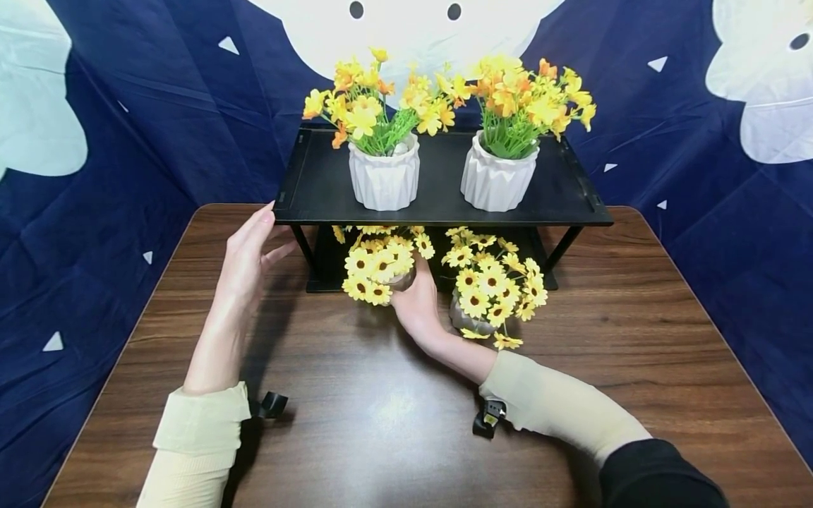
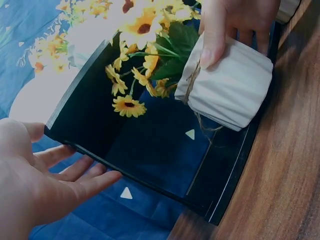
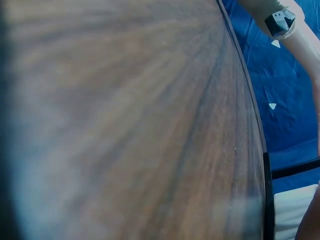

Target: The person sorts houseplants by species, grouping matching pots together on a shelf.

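Observation:
My right hand [image 1: 416, 300] grips a white pot of yellow daisies [image 1: 377, 268], thumb across its side in the left wrist view; twine circles the white pot [image 2: 232, 82] near its rim. The pot is at the lower level of a black two-tier shelf [image 1: 438, 190], partly under the top panel. At the shelf's left front corner, my left hand [image 1: 244, 254] touches the top panel; the left wrist view shows its fingers [image 2: 95, 182] extended along the edge. A second pot of yellow daisies [image 1: 492, 293] stands right of my right hand, at the shelf's front.
Two white ribbed pots with yellow-orange flowers stand on the top panel, a left pot [image 1: 384, 173] and a right pot [image 1: 498, 173]. Slanted black posts [image 1: 564, 248] carry the panel. The wooden table [image 1: 356, 437] lies in front, with blue patterned cloth [image 1: 159, 120] behind.

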`<state>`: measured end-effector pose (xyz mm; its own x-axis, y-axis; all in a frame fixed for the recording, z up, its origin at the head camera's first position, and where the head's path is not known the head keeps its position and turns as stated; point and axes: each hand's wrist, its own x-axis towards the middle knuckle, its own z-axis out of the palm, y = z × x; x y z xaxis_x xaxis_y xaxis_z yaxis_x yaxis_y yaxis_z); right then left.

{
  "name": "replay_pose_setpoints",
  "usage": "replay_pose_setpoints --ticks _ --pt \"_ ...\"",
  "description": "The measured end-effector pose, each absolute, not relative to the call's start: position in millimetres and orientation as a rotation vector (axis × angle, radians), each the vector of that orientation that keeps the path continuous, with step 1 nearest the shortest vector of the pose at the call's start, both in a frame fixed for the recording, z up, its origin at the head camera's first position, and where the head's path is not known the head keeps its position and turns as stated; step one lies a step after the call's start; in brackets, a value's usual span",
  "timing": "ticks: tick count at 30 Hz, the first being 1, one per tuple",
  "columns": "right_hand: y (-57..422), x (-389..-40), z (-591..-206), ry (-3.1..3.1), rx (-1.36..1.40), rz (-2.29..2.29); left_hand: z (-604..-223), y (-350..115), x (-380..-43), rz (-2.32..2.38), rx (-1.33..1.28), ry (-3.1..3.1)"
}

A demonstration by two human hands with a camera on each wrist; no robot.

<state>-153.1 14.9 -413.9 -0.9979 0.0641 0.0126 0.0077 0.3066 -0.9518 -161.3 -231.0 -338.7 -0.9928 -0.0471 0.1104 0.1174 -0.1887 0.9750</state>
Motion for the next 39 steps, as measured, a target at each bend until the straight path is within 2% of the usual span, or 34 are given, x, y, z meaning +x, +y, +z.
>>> replay_pose_setpoints --ticks 39 --pt "2 -195 -416 -2.42 -0.171 1.828 -338 -230 -161 -2.331 -0.08 -1.946"
